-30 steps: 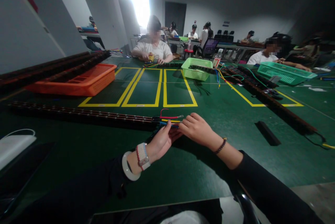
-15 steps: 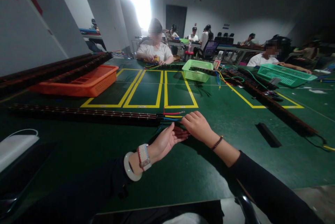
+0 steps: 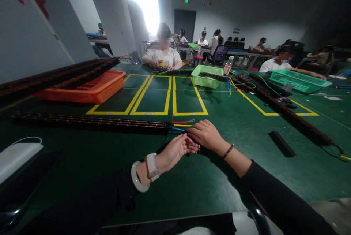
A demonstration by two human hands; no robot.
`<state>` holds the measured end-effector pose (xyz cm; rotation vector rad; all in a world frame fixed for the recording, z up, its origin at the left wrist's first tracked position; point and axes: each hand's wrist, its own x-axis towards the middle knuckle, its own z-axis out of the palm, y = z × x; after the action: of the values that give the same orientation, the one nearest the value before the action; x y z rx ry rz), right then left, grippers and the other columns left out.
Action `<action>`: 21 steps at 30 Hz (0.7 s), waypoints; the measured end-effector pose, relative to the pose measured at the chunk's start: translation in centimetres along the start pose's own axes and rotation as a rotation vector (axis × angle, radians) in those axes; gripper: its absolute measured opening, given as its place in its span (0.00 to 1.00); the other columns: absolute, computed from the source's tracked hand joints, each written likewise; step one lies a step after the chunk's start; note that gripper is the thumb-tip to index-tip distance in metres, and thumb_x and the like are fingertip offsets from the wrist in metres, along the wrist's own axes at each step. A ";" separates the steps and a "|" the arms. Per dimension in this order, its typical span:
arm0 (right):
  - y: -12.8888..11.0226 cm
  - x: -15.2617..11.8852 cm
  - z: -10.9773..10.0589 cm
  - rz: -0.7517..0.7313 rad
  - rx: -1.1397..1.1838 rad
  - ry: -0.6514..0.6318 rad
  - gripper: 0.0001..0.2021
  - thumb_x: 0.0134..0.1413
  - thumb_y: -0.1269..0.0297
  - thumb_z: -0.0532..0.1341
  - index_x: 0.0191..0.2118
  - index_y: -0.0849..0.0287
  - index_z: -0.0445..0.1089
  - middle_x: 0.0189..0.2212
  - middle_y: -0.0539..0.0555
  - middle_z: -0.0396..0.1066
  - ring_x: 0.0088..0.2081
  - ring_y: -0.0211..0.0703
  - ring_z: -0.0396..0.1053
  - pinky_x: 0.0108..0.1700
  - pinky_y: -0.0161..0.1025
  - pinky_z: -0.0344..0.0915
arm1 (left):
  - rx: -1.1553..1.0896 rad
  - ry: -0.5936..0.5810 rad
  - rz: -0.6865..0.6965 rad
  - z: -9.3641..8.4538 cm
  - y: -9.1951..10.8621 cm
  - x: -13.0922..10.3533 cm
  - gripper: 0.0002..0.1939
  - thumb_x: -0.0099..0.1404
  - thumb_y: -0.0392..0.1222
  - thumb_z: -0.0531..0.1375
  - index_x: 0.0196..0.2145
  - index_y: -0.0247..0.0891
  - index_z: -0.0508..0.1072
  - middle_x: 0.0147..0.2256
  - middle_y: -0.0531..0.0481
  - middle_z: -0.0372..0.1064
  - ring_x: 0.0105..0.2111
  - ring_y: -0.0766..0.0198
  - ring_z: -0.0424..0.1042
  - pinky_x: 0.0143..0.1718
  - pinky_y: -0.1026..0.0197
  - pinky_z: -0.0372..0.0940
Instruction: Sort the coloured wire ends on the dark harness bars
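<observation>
My left hand point(image 3: 178, 150) is palm up, its fingers stretched to the right and slightly bent, with the thumb close under the fingers of my right hand. My right hand point(image 3: 206, 135) is palm down with curled fingers, closed around the end of a blue wire point(image 3: 178, 129); its fingertips are partly hidden. A yellow wire point(image 3: 182, 125) runs to the same fingers. Above them a red wire point(image 3: 181, 122) with a metal ring terminal lies free. These wires come out of the right end of a long dark bundle of strips point(image 3: 109, 121) lying on the green table.
An orange basket point(image 3: 109, 88) stands at left under long dark strips point(image 3: 68, 75). A light green basket point(image 3: 208, 81), a bottle point(image 3: 228, 65) and a teal basket point(image 3: 298, 85) stand farther back. A short black piece point(image 3: 282, 144) lies at right. Co-workers sit across the table.
The view has shifted slightly, so the scene sits a little lower. My left fingers have moved slightly down and curled a bit; my right hand stays at the wire ends.
</observation>
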<state>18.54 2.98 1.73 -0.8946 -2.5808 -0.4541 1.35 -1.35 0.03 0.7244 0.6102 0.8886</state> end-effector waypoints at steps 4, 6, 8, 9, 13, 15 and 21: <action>0.1 -0.2 -0.3 0.181 0.126 0.179 0.09 0.62 0.63 0.53 0.37 0.60 0.69 0.32 0.55 0.68 0.35 0.43 0.62 0.39 0.40 0.56 | -0.007 0.000 -0.022 0.1 0.0 0.0 0.13 0.66 0.42 0.50 0.30 0.31 0.66 0.33 0.37 0.72 0.34 0.58 0.73 0.41 0.55 0.64; 0.1 -0.3 -0.1 0.230 0.166 0.225 0.08 0.61 0.63 0.54 0.39 0.60 0.68 0.36 0.57 0.68 0.39 0.45 0.63 0.42 0.42 0.58 | -0.001 -0.003 -0.019 0.1 0.0 0.0 0.12 0.66 0.42 0.50 0.30 0.31 0.66 0.33 0.37 0.72 0.35 0.58 0.73 0.41 0.56 0.64; 0.1 -0.3 0.5 0.266 0.203 0.245 0.11 0.59 0.62 0.56 0.46 0.60 0.66 0.42 0.59 0.67 0.45 0.48 0.63 0.47 0.45 0.59 | 0.008 -0.003 -0.013 0.1 0.1 0.0 0.12 0.66 0.42 0.50 0.30 0.31 0.66 0.33 0.37 0.72 0.35 0.58 0.73 0.41 0.56 0.64; 0.2 -0.3 0.9 0.277 0.226 0.237 0.14 0.59 0.62 0.56 0.50 0.60 0.64 0.46 0.60 0.65 0.48 0.50 0.62 0.49 0.46 0.59 | 0.012 -0.001 -0.014 0.1 0.1 0.0 0.12 0.66 0.42 0.50 0.30 0.31 0.66 0.33 0.37 0.72 0.35 0.58 0.73 0.41 0.55 0.64; 0.3 0.0 2.7 0.297 0.324 0.117 0.23 0.58 0.61 0.57 0.58 0.56 0.56 0.49 0.60 0.64 0.50 0.52 0.62 0.50 0.50 0.59 | 0.012 0.016 -0.026 0.4 0.3 -0.1 0.12 0.67 0.41 0.49 0.30 0.30 0.66 0.33 0.37 0.72 0.34 0.59 0.73 0.42 0.55 0.64; 0.3 0.2 3.2 0.319 0.353 0.074 0.22 0.58 0.61 0.58 0.57 0.57 0.57 0.44 0.58 0.67 0.46 0.50 0.64 0.48 0.49 0.61 | 0.010 0.027 -0.032 0.4 0.3 -0.1 0.13 0.67 0.40 0.48 0.30 0.30 0.66 0.33 0.37 0.71 0.34 0.59 0.73 0.42 0.55 0.64; 0.5 0.7 3.8 0.357 0.416 0.039 0.14 0.53 0.63 0.63 0.46 0.60 0.67 0.37 0.56 0.70 0.40 0.47 0.66 0.43 0.43 0.63 | -0.037 0.063 -0.045 0.3 0.4 0.2 0.08 0.66 0.38 0.50 0.37 0.30 0.64 0.37 0.36 0.70 0.39 0.56 0.73 0.50 0.50 0.62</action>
<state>17.44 5.28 -1.20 -1.1367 -2.2821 0.1588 1.53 -1.14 0.49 0.6493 0.6620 0.8815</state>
